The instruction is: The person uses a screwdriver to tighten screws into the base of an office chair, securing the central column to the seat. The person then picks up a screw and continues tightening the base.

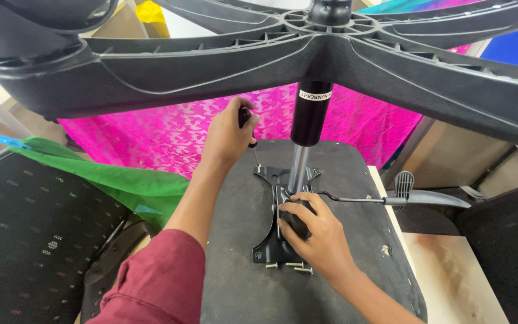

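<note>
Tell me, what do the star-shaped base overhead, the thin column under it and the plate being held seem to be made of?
The star-shaped base looks like moulded black plastic: matt, with ribbing. The column seems polished metal, silvery and reflective, below a glossy black sleeve. The plate under the right hand looks like black-painted steel, thin with pressed edges. The left hand grips a dark-handled tool, probably plastic.
</note>
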